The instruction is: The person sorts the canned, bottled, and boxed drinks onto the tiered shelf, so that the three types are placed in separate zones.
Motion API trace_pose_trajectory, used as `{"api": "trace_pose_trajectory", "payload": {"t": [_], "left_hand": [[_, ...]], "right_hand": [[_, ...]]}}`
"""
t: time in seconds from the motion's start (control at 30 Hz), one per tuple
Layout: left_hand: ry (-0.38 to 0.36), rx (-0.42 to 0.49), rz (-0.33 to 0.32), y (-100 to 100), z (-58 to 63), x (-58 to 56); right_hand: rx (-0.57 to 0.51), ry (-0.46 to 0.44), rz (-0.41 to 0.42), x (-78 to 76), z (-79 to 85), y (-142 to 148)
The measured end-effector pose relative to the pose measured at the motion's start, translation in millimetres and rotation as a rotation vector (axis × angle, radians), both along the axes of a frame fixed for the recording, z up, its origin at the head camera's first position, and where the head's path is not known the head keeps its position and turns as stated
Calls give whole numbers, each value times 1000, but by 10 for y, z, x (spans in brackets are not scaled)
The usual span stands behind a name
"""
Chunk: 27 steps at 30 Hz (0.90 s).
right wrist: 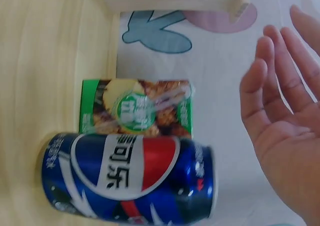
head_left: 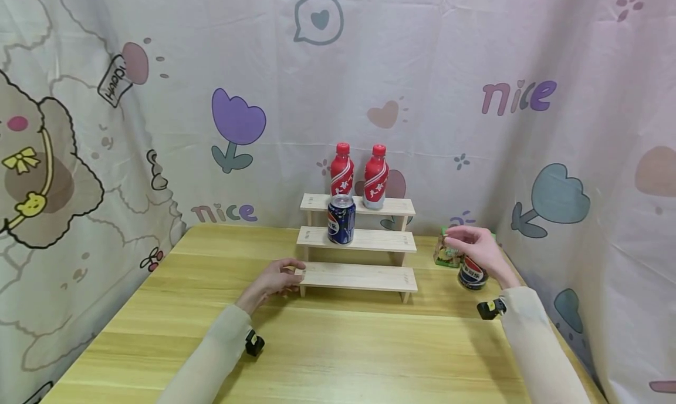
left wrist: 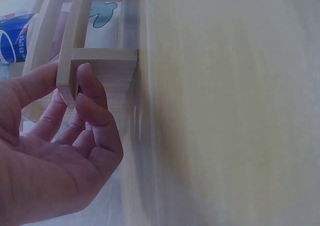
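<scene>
A three-step wooden display shelf [head_left: 359, 276] stands on the table. My left hand [head_left: 274, 279] pinches the left end of its lowest step; the left wrist view shows the thumb above the board and fingers curled below it. A blue cola can [head_left: 341, 221] stands on the middle step. Two red-wrapped bottles [head_left: 376, 178] with red caps are on the top step, the left one partly behind that can. At the right, my right hand [head_left: 480, 251] hovers with relaxed fingers above a second blue cola can [right wrist: 130, 178], holding nothing. Beside this can is a green drink carton [right wrist: 137, 106].
The pale wood-grain table [head_left: 338, 351] carries everything. A patterned cloth curtain [head_left: 422, 57] hangs along its back and both sides, close behind the shelf and near the carton.
</scene>
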<state>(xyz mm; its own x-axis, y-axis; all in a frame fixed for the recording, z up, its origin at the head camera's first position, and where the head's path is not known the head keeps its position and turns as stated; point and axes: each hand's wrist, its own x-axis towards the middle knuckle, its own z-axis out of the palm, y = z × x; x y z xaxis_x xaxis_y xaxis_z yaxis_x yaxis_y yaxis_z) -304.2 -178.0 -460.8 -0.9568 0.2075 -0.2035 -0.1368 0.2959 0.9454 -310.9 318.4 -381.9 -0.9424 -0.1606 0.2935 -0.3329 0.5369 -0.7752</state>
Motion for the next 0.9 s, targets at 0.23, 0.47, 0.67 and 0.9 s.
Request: {"api": "trace_pose_trajectory", "payload": {"t": [0.23,0.47,0.67,0.9], "left_hand": [[5,-1,-6,-13,-25,-22],[17,-14,-2,6,-8,-4],[12,1,0,7,-8,-8],[17,-11,2,6,-8,-1]], "right_hand": [[-35,72,-143,29,-120,147],[-73,99,-214,63,-218,299],[-103,66,-263,95,-292,440],[-109,0,-256,85,-388,579]]}}
